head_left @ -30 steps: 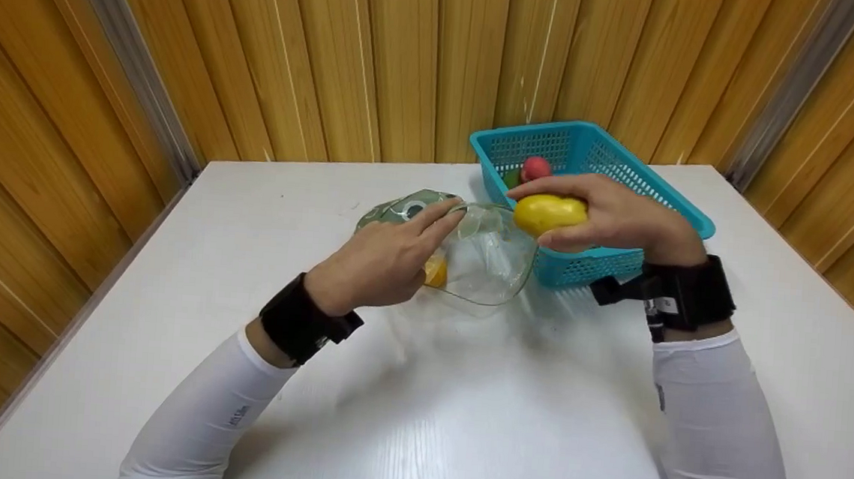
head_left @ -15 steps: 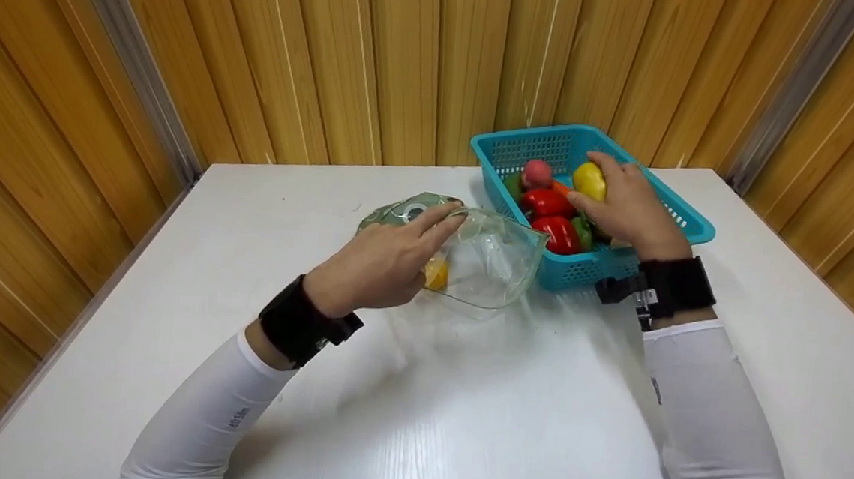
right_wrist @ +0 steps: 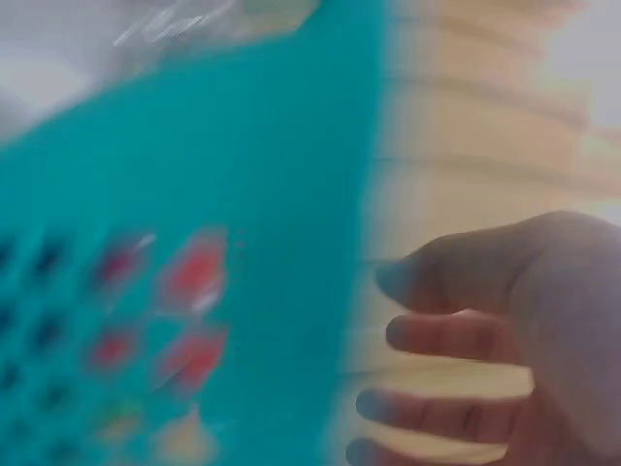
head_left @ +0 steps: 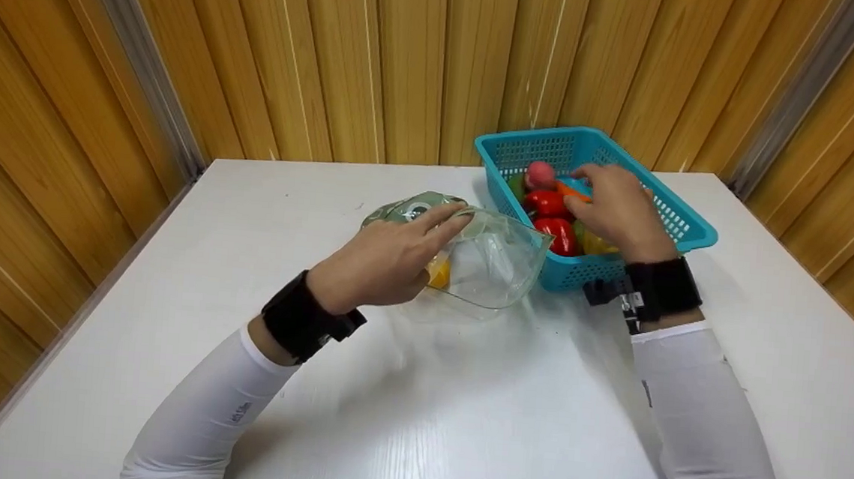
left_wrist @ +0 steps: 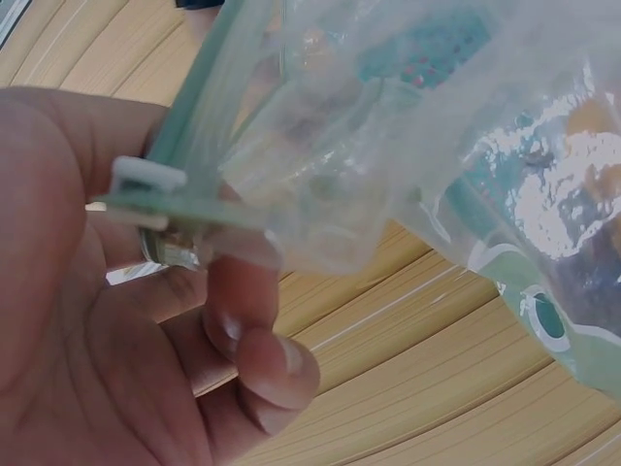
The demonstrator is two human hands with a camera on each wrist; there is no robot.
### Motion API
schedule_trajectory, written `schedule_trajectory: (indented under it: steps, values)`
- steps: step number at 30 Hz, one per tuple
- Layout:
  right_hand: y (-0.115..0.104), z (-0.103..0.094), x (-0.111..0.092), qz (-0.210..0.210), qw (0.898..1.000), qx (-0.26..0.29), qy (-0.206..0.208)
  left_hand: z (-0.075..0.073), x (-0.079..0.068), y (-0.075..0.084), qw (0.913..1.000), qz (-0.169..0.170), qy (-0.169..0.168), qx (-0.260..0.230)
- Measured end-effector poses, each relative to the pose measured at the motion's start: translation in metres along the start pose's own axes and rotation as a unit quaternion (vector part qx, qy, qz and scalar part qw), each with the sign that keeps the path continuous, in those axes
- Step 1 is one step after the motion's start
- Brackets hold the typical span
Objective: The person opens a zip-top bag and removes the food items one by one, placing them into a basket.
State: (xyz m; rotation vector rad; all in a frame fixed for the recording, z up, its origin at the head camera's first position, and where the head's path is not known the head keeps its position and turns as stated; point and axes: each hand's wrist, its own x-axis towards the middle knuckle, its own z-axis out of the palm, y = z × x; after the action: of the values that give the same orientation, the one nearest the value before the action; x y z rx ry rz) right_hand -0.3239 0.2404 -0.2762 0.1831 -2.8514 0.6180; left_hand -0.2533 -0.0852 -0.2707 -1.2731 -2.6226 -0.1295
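Observation:
My left hand (head_left: 380, 262) grips the edge of a clear, green-trimmed zip bag (head_left: 496, 267), whose mouth gapes to the right. In the left wrist view, a white slider (left_wrist: 148, 175) sits on the bag's edge near the thumb. An orange-yellow item (head_left: 438, 272) shows through the bag, partly behind the hand. My right hand (head_left: 617, 208) hovers over the teal basket (head_left: 532, 133) with spread fingers and holds nothing. Under it lies a yellow fruit (head_left: 596, 242), partly covered. Beside that are red peppers (head_left: 562, 236), an orange carrot-like piece (head_left: 574, 192) and a pinkish-red round item (head_left: 540, 174).
The basket stands at the back right of the white table (head_left: 415, 404), its near left side close to the bag's mouth. A wood-patterned wall (head_left: 409, 65) rises behind the table. The right wrist view is blurred.
A second ago my right hand held a yellow fruit by the bag's mouth. It moved right over the basket and let go of the fruit there. My left hand has stayed on the bag.

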Motion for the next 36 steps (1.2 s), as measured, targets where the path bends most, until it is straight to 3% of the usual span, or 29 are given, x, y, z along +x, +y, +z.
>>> schedule_trajectory:
  steps: [2, 3, 4, 6, 8, 9, 10, 11, 12, 15, 17, 18, 20, 22, 25, 28, 31, 36]
  values:
    - [-0.019, -0.004, -0.009, -0.090, 0.993, 0.026, 0.075, 0.001, 0.001, 0.000, 1.0000, 0.000, -0.004, -0.007]
    - [-0.028, -0.005, -0.015, -0.147, 0.982, 0.035, 0.115, 0.001, 0.001, 0.000, 0.9999, 0.000, -0.007, -0.009]
    - [-0.038, -0.006, -0.021, -0.207, 0.965, 0.043, 0.156, 0.001, 0.001, 0.000, 0.9999, 0.000, -0.009, -0.011]
    - [-0.055, -0.006, -0.034, -0.320, 0.916, 0.066, 0.230, 0.000, 0.001, 0.000, 0.9999, -0.003, -0.011, -0.012]
    - [-0.073, -0.006, -0.047, -0.403, 0.873, 0.086, 0.261, -0.002, 0.001, -0.001, 0.9999, -0.006, -0.010, -0.008]
    - [-0.080, -0.006, -0.052, -0.430, 0.859, 0.090, 0.262, -0.003, 0.001, -0.001, 0.9999, -0.007, -0.009, -0.006]
    - [-0.087, -0.005, -0.057, -0.450, 0.852, 0.094, 0.250, -0.004, 0.001, -0.001, 0.9999, -0.009, -0.008, -0.005]
    - [-0.093, -0.004, -0.060, -0.459, 0.854, 0.095, 0.225, -0.005, 0.001, -0.002, 0.9999, -0.012, -0.009, -0.005]
    - [-0.097, -0.002, -0.062, -0.457, 0.865, 0.090, 0.189, -0.006, 0.001, -0.002, 0.9998, -0.015, -0.011, -0.006]
    - [-0.105, 0.005, -0.064, -0.402, 0.914, 0.051, 0.036, -0.006, 0.000, -0.001, 0.9996, -0.018, -0.017, -0.011]
    - [-0.106, 0.013, -0.062, -0.343, 0.936, 0.028, -0.072, -0.005, -0.001, 0.000, 0.9997, -0.016, -0.017, -0.011]
    - [-0.107, 0.018, -0.060, -0.319, 0.940, 0.018, -0.119, -0.006, -0.001, 0.001, 0.9997, -0.015, -0.016, -0.009]
    - [-0.107, 0.029, -0.057, -0.298, 0.938, -0.006, -0.178, -0.006, -0.003, 0.001, 0.9999, -0.011, -0.011, -0.004]
    - [-0.107, 0.041, -0.054, -0.294, 0.936, -0.019, -0.191, -0.007, -0.004, 0.002, 1.0000, -0.008, -0.002, 0.001]
    - [-0.106, 0.057, -0.049, -0.296, 0.941, -0.036, -0.158, -0.008, -0.004, 0.005, 0.9998, 0.001, 0.016, 0.008]
    - [-0.105, 0.069, -0.045, -0.281, 0.951, -0.039, -0.126, -0.009, -0.005, 0.010, 0.9987, 0.028, 0.041, 0.013]
    - [-0.104, 0.078, -0.042, -0.276, 0.953, -0.036, -0.116, -0.008, -0.006, 0.014, 0.9961, 0.062, 0.062, 0.008]
    - [-0.103, 0.093, -0.043, -0.308, 0.943, -0.052, -0.115, -0.007, -0.008, 0.021, 0.9897, 0.115, 0.085, -0.008]
